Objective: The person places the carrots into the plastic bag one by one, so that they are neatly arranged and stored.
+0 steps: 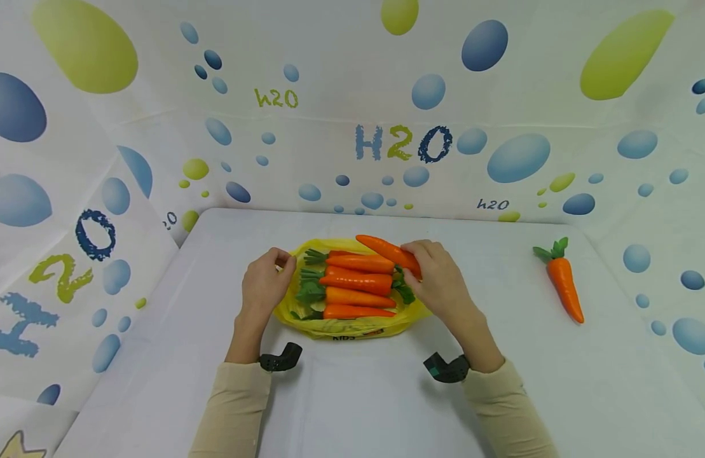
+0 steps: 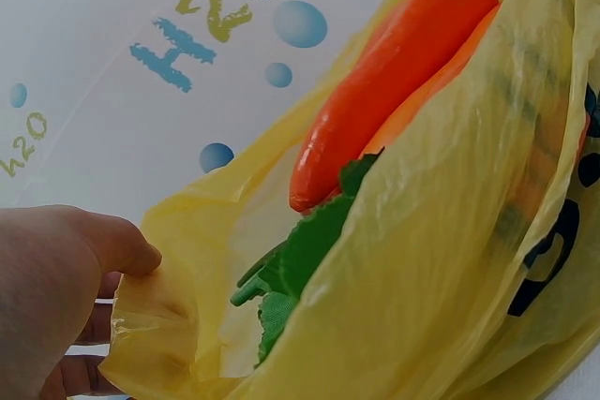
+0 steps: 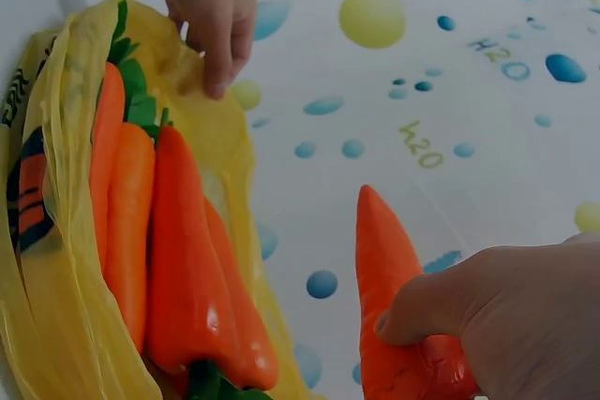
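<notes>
A yellow plastic bag lies with its mouth wide apart on the white table, and several orange carrots with green tops rest inside it. My left hand pinches the bag's left edge between thumb and fingers, as the left wrist view also shows. Above the bag's right side, my right hand grips one carrot near its thick end, its pointed tip directed to the left. In the right wrist view the thumb presses on that carrot; its top is hidden by the hand.
A single carrot with green leaves lies on the right part of the table. Behind the table hangs a white sheet printed with blue and green drops and H2O lettering. Both wrists carry small black cameras.
</notes>
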Action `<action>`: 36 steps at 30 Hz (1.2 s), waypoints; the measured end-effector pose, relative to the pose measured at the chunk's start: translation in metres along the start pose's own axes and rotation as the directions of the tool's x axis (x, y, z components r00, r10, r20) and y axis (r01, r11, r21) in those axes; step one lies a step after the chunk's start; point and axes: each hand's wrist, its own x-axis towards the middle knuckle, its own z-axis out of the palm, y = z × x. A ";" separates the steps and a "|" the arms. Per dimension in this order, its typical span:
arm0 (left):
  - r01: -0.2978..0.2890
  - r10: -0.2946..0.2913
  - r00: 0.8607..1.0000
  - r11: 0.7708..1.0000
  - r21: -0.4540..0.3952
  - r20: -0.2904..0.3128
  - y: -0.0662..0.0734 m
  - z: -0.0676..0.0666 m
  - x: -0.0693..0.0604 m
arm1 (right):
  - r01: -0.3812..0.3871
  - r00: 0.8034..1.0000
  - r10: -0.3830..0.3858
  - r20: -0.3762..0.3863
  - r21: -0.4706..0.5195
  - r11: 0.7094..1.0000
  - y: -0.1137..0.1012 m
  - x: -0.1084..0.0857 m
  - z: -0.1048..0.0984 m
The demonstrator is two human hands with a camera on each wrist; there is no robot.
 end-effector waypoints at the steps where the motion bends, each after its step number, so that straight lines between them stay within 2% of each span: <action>1: 0.000 0.000 1.000 1.000 0.001 0.000 0.000 0.000 0.000 | 0.004 1.000 -0.004 0.005 -0.003 1.000 -0.001 0.000 0.001; 9: -0.004 0.004 1.000 1.000 -0.002 -0.002 0.000 0.000 0.001 | 0.033 0.997 -0.032 0.070 -0.009 0.999 -0.010 0.000 0.008; 16: -0.010 0.010 1.000 1.000 -0.001 -0.012 0.000 0.000 0.000 | 0.134 0.987 -0.132 0.097 -0.018 0.991 -0.020 0.000 0.013; 20: -0.008 0.008 1.000 1.000 -0.003 -0.010 0.001 -0.001 0.000 | 0.163 0.979 -0.157 0.131 -0.038 0.986 -0.026 0.000 0.017; 30: -0.003 0.003 1.000 1.000 0.003 -0.009 0.001 -0.001 0.001 | 0.266 0.943 -0.248 0.220 -0.057 0.962 -0.035 -0.004 0.032; 36: -0.001 0.001 1.000 1.000 0.003 -0.004 0.001 -0.001 0.000 | 0.265 0.929 -0.242 0.281 -0.047 0.963 -0.037 -0.006 0.038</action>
